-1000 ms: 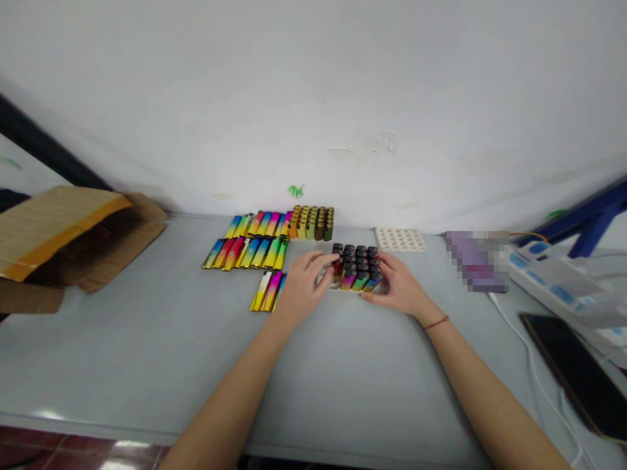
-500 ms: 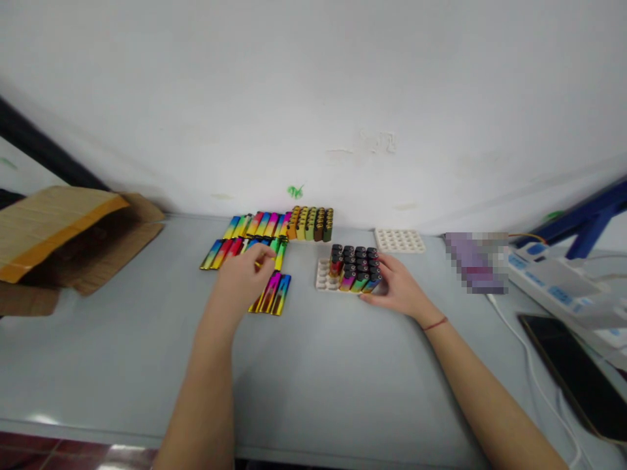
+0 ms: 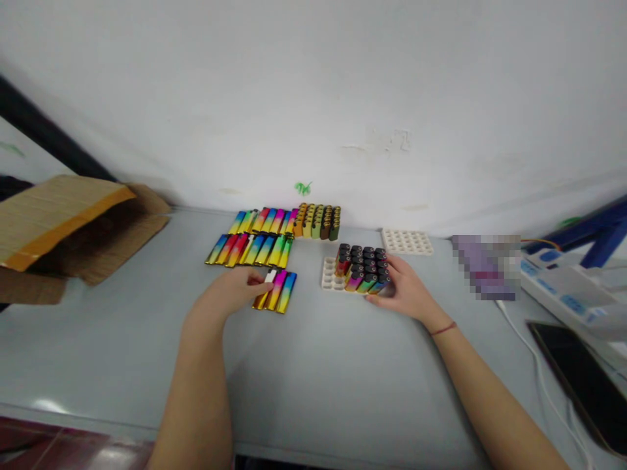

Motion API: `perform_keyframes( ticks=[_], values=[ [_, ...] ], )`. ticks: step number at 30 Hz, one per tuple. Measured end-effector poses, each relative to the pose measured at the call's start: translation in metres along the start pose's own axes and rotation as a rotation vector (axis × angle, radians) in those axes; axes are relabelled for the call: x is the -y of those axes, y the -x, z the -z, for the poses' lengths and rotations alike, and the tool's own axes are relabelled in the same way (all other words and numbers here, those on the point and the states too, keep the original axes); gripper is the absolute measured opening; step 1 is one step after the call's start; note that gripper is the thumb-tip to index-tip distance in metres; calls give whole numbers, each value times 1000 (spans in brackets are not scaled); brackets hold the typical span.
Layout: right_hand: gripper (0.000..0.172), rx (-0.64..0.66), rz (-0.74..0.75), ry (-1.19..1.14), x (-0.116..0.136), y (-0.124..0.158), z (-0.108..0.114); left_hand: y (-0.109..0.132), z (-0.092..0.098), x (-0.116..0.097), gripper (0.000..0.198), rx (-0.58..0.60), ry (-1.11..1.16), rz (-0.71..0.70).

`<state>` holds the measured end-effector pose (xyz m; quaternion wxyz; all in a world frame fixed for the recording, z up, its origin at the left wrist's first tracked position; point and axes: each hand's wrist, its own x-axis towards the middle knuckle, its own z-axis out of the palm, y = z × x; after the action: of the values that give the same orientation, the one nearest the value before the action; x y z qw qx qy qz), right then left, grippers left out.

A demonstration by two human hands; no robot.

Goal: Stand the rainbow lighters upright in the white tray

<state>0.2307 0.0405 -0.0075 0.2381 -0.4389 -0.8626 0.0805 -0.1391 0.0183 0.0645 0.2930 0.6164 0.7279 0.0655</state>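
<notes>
Left hand (image 3: 223,297) pinches a lighter (image 3: 264,297) below lighter rows (image 3: 249,249); right hand (image 3: 409,294) clasps the tray (image 3: 330,282).

— Where's the tray (image 3: 329,282)?
— On the table (image 3: 343,378), in my right hand (image 3: 409,295). 3 lighters (image 3: 279,292) lie left of it (by my left hand (image 3: 230,294)), 2 rows (image 3: 252,238) behind them, the box (image 3: 63,228) far left.

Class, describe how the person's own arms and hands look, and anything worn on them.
The left arm and right arm are bare, with no sleeves in view. The left hand and right hand wear no gloves, and no ring or watch shows. A thin red string bracelet circles the right wrist.
</notes>
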Motion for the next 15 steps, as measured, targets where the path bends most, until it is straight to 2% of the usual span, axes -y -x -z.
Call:
perform_keyframes(
  ticks=[6,10,12,15],
  values=[
    [71,2,9,19,1,0,1,-2,1,2,28,-21,-24,51],
    [72,-2,9,22,1,-1,1,2,10,8,31,-4,8,-16],
    [72,-4,6,23,1,-1,1,5,14,9,36,-45,27,-45],
    [72,-7,5,11,2,-1,0,14,17,0,38,-138,263,-42]
  ],
)
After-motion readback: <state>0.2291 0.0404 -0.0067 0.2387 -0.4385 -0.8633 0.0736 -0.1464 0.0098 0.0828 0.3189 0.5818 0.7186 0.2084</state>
